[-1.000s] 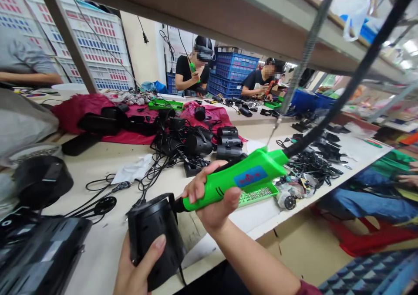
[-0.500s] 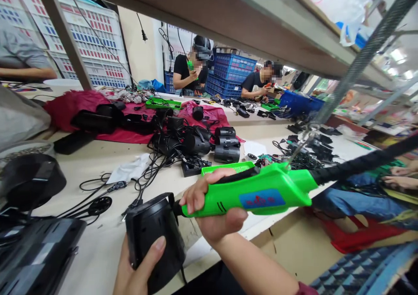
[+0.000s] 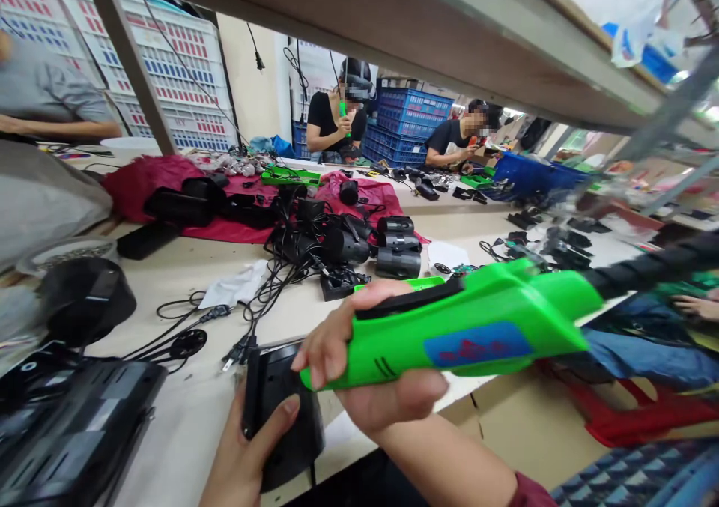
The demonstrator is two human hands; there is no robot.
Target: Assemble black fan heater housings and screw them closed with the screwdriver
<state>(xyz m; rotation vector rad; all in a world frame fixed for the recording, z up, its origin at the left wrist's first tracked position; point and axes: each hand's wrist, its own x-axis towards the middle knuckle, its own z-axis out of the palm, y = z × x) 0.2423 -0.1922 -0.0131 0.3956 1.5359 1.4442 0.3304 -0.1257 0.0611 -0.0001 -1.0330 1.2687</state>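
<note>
Table (image 3: 188, 417), long and pale, runs from 8 o'clock over to 2 o'clock, and a big shelf (image 3: 393, 24) goes over it at 12 o'clock. I see white crates (image 3: 168, 50) stacked at 10 o'clock and blue crates (image 3: 413, 114) at 1 o'clock. Pink cloth (image 3: 135, 185) lies on the table at 10 o'clock, and a bunch of black cans (image 3: 398, 261) sits near the middle. The green tool (image 3: 494, 305) is at 4 o'clock, with a fat black hose (image 3: 657, 263) on its back end. The black case (image 3: 306, 436) is at 7 o'clock, tipped a bit. My right hand (image 3: 376, 406) has its fingers wrapped around the green tool. My left hand (image 3: 247, 447) holds the black case, thumb on its near side. My right fingers hide the tool's tip, so I can't tell if it touches the case. A small black plug (image 3: 244, 346) lies at 8 o'clock, close by the case.
</note>
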